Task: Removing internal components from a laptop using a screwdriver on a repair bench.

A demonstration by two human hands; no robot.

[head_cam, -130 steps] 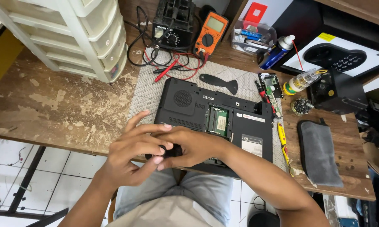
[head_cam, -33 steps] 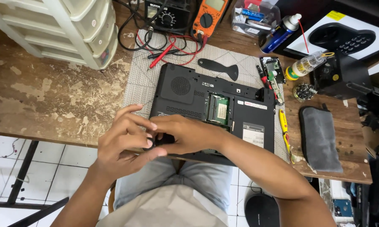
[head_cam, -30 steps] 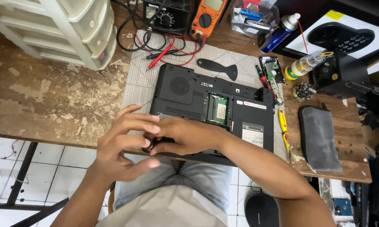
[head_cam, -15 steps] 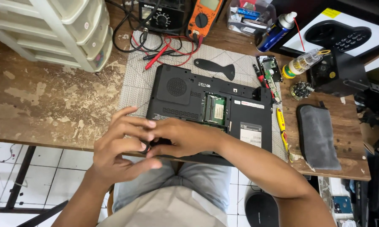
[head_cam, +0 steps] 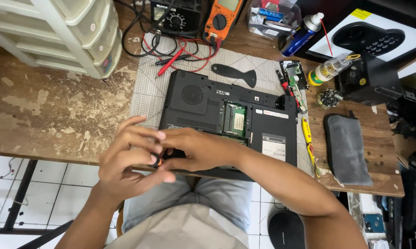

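Worn desk [head_cam: 42, 115], white drawers [head_cam: 74, 32] at far left. Black laptop [head_cam: 231, 120] upside down on grey mat [head_cam: 148, 92]; grey pouch [head_cam: 348, 147] to its right, meter [head_cam: 222, 18] and red leads [head_cam: 180, 50] beyond. Left hand [head_cam: 125, 166] and right hand [head_cam: 199, 150] meet at the near edge, fingertips pinched together on a small dark part [head_cam: 156, 160], mostly hidden by fingers.

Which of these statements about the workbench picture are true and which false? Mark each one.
1. The black laptop lies bottom side up on the grey mat. True.
2. The left hand and right hand meet at the laptop's near left corner. True.
3. The grey fabric pouch lies left of the laptop. False: it lies to its right.
4. The orange multimeter rests on the laptop. False: it sits behind it, beyond the mat.
5. A black plastic pry tool lies on the mat. True.
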